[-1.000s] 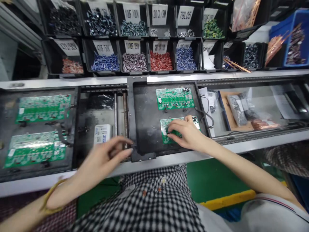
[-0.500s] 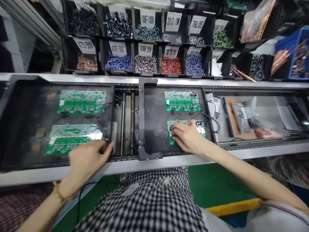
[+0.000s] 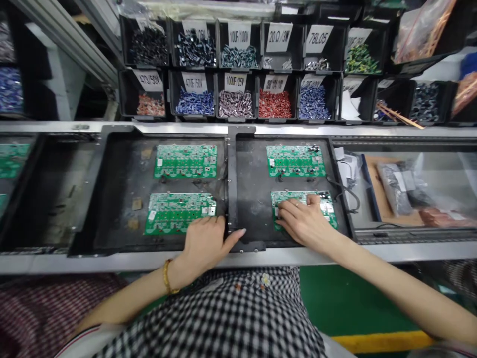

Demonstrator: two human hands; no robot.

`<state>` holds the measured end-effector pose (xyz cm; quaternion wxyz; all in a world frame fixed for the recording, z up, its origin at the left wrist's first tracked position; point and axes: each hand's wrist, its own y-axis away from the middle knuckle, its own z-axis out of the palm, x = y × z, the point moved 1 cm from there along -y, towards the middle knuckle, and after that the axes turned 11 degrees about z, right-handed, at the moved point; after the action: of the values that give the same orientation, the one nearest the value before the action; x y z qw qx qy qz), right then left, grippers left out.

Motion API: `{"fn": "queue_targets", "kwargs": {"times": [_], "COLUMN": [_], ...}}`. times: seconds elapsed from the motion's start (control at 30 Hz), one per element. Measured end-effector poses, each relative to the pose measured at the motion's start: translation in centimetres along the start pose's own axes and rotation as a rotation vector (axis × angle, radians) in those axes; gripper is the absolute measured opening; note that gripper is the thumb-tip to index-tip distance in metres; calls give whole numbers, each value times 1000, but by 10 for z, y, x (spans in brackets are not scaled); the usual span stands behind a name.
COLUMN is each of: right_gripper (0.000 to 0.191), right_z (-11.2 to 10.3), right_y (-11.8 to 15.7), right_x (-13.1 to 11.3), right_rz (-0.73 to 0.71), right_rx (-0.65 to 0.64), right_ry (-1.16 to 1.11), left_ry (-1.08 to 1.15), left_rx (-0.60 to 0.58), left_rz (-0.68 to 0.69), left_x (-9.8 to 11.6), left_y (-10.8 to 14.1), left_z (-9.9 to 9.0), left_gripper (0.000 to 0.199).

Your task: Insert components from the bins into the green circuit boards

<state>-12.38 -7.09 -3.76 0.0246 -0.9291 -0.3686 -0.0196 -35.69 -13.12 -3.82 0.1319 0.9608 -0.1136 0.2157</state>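
My left hand (image 3: pixel 206 242) lies over the right edge of the left black tray (image 3: pixel 119 199), its thumb stretched towards the right tray and its other fingers bent down, tips hidden. Just behind it is a green circuit board (image 3: pixel 175 211), with another board (image 3: pixel 185 161) farther back. My right hand (image 3: pixel 302 219) is over the near board (image 3: pixel 330 201) in the right black tray (image 3: pixel 249 199). Its fingers are bent together at the board's left part; whatever they hold is too small to name. Behind it lies a board (image 3: pixel 296 160) with small black parts.
Labelled bins of small components, such as red ones (image 3: pixel 275 104) and blue ones (image 3: pixel 194 102), stand in two rows behind the metal rail (image 3: pixel 179 128). Bagged parts (image 3: pixel 395 184) lie at the right. Patterned cloth (image 3: pixel 48 313) of a person shows at lower left.
The left tray has moved right, and the gap between the two trays has closed. My left hand has moved right with it. My right hand stays at the near right board.
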Motion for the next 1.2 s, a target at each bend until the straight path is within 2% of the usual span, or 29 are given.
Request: {"fn": "queue_targets", "kwargs": {"times": [0.1, 0.17, 0.2, 0.27, 0.33, 0.4, 0.43, 0.5, 0.57, 0.63, 0.7, 0.83, 0.9, 0.97, 1.03, 1.1, 1.13, 1.17, 1.2], "right_gripper": [27, 26, 24, 23, 34, 47, 53, 61, 64, 61, 50, 22, 16, 15, 15, 13, 12, 12, 13], "right_z": [-7, -15, -20, -25, -24, -17, -13, -6, -3, -5, -12, -37, -47, -51, -50, -43, -37, -31, -24], "right_y": [-3, -12, -19, -32, -43, -47, -46, -39, -29, -23, -23, -45, -62, -77, -89, -99, -104, -109, -114], "right_x": [11, 20, 23, 30, 39, 50, 57, 72, 86, 96, 99, 74, 55, 42, 40, 47, 51, 55, 57], "right_rz": [66, 136, 168, 208, 222, 243, 267, 334, 392, 396, 383, 381, 264, 162, 137, 169, 183, 189, 184], "right_rx": [0, 67, 102, 120, 62, -17, -45, -66, -49, -31, 3, 183, 207, 223, 215, 169, 130, 82, 30], "right_ry": [-23, -82, -112, -152, -154, -123, -101, -61, -37, -30, -58, -320, -473, -512, -506, -516, -530, -542, -548], "left_ry": [234, 383, 474, 755, 1206, 1671, 1831, 1955, 1924, 1886, 1876, 1918, 1949, 1934, 1807, 1502, 1274, 954, 601], "left_rx": [127, 147, 125, 1, -163, -260, -241, -144, -88, -136, -197, -232, -232, -256, -256, -66, 157, 382, 526], "left_rz": [-13, 29, 79, 197, 207, 23, -114, -343, -442, -434, -393, -369, -346, -312, -267, -193, -145, -107, -172], "left_x": [15, 34, 45, 65, 76, 73, 66, 47, 31, 23, 23, 37, 45, 45, 31, 0, -22, -46, -70], "left_y": [-10, -17, -20, -21, -20, -20, -22, -31, -44, -60, -77, -104, -111, -115, -120, -130, -137, -145, -153], "left_z": [16, 26, 29, 28, 17, -4, -15, -36, -49, -54, -51, -33, -26, -29, -47, -80, -101, -122, -140], "left_gripper": [51, 47, 44, 33, 22, 15, 13, 14, 17, 17, 24, 34, 34, 37, 43, 48, 48, 45, 44]}}
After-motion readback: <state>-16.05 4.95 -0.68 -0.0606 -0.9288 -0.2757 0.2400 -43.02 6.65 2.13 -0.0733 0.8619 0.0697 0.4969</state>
